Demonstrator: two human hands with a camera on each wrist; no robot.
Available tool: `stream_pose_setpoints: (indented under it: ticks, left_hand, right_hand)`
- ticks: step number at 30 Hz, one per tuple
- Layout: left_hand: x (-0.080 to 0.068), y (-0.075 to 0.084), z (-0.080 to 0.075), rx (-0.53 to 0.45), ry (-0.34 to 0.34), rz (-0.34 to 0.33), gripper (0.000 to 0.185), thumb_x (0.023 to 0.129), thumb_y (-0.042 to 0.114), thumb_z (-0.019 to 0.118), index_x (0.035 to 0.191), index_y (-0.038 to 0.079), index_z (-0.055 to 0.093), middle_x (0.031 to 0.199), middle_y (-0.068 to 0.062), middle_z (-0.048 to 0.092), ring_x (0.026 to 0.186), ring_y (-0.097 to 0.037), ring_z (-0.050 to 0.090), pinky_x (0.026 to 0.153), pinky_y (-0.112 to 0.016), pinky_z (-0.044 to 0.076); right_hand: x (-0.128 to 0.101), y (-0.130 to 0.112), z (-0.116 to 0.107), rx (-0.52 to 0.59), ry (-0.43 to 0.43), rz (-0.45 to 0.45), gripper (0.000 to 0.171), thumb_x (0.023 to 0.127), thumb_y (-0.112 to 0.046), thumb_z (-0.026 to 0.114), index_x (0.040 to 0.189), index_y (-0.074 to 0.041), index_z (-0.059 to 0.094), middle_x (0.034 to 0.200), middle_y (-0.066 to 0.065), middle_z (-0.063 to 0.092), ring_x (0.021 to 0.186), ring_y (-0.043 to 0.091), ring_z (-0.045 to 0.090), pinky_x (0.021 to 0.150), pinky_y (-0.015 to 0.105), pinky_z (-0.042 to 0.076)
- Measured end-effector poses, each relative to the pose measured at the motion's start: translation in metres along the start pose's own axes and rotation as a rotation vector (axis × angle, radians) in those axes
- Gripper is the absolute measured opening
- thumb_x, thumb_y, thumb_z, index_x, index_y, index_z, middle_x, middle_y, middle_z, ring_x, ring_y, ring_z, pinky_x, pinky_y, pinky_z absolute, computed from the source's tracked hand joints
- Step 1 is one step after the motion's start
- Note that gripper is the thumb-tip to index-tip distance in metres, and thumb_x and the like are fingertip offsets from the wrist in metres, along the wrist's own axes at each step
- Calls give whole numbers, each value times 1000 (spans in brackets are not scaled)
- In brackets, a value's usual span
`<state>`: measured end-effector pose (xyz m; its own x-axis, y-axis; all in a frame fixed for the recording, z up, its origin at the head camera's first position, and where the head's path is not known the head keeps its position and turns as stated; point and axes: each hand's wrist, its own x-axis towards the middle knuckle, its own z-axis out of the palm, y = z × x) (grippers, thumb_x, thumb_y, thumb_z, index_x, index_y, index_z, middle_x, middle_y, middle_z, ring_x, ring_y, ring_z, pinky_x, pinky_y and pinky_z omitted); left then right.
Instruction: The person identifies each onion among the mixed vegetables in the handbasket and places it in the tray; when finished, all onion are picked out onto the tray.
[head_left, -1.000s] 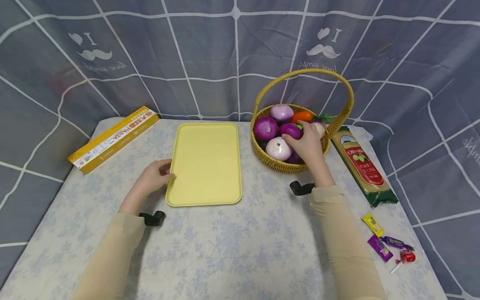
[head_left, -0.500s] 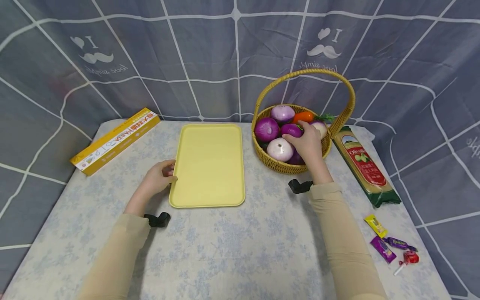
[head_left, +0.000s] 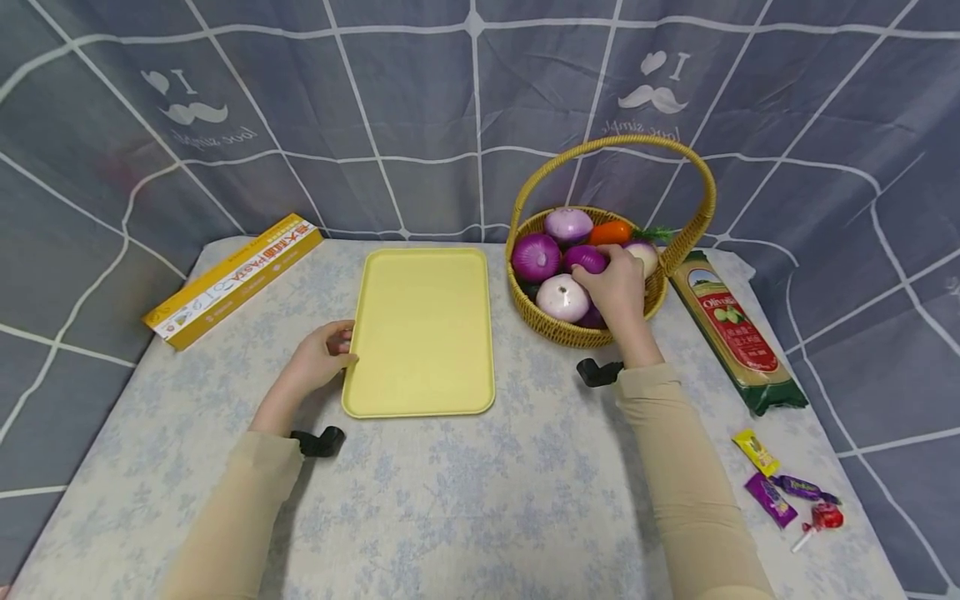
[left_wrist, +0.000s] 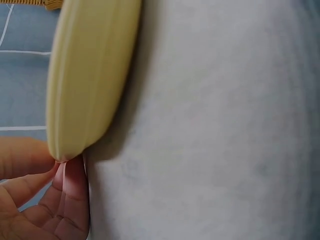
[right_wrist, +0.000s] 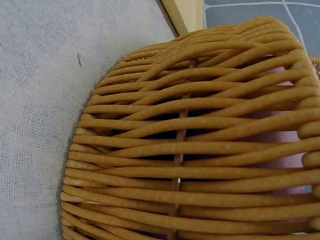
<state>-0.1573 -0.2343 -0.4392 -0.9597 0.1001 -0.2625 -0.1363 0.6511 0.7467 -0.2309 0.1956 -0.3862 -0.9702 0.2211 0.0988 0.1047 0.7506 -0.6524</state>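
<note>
In the head view my left hand (head_left: 324, 357) pinches the left edge of a pale yellow rectangular tray (head_left: 418, 332). The left wrist view has thumb and fingers meeting on the tray's rim (left_wrist: 92, 75). My right hand (head_left: 618, 287) reaches into a handled wicker basket (head_left: 551, 327). Its thumb and fingers grip a glossy purple eggplant (head_left: 584, 259), whose right end is covered by the hand. Around it lie a purple onion (head_left: 536, 257), a whitish onion (head_left: 562, 298), a light purple onion (head_left: 567, 225) and a carrot (head_left: 611, 232). In the right wrist view, woven basket wall (right_wrist: 200, 145) hides the fingers.
A yellow pasta box (head_left: 234, 282) lies at the back left. Right of the basket is an Olivoila pasta packet (head_left: 735, 329). Several sweets, including a yellow one (head_left: 756, 452) and a red lollipop (head_left: 827, 517), lie at the right edge. A grey curtain (head_left: 420, 100) hangs behind.
The tray and left hand sit slightly farther right in the view, as the whole scene shifts a little. My right hand stays on the eggplant, whose green tip no longer shows.
</note>
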Motion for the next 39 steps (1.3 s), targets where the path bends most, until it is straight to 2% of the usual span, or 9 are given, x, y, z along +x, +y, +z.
stream_pose_setpoints:
  ticks: [10,17,22,26,32,36,39]
  left_hand:
    - [0,-2,0,-48,-19,-7,62,96,2,58,151,-5,31,136,-27,48,116,-36,53,79,-28,54]
    - [-2,-3,-5,-43,-32,12,62,95,1,57,150,-6,31,133,-27,49,113,-35,52,78,-25,53]
    - [-7,-2,-4,-52,-47,10,62,96,1,57,151,-5,30,135,-28,48,115,-36,53,79,-26,54]
    - [-10,-1,-2,-73,-61,4,62,96,1,58,151,-5,29,137,-28,47,118,-37,52,82,-29,55]
    - [-12,0,1,-78,-48,-1,62,96,0,57,151,-5,29,138,-28,47,119,-38,52,86,-35,55]
    - [-13,0,3,-71,-41,6,62,95,0,58,151,-5,30,137,-29,47,119,-39,53,88,-38,55]
    - [-13,1,5,-84,-49,7,62,95,0,58,151,-5,30,138,-29,47,119,-40,53,87,-37,55]
  right_hand:
    - [0,2,-3,98,25,27,56,88,-30,71,134,-2,57,131,22,60,120,40,52,105,51,45]
    - [-5,-2,-16,186,75,103,56,88,-35,73,134,-6,59,131,18,59,122,33,53,107,47,45]
    - [-16,-10,-27,287,56,143,57,88,-37,73,136,-8,58,133,16,60,122,28,57,108,38,46]
    - [-27,-21,-30,368,10,117,58,89,-37,72,136,-7,57,135,14,58,124,26,56,109,36,45]
    - [-41,-42,-15,449,-92,14,54,88,-35,73,134,-8,60,132,13,62,121,24,57,106,36,47]
    - [-47,-60,9,500,-153,-38,49,87,-29,75,130,-9,63,127,13,65,113,25,61,98,34,51]
    - [-51,-74,32,488,-192,-91,47,87,-27,75,128,-8,64,122,13,67,110,26,63,96,36,51]
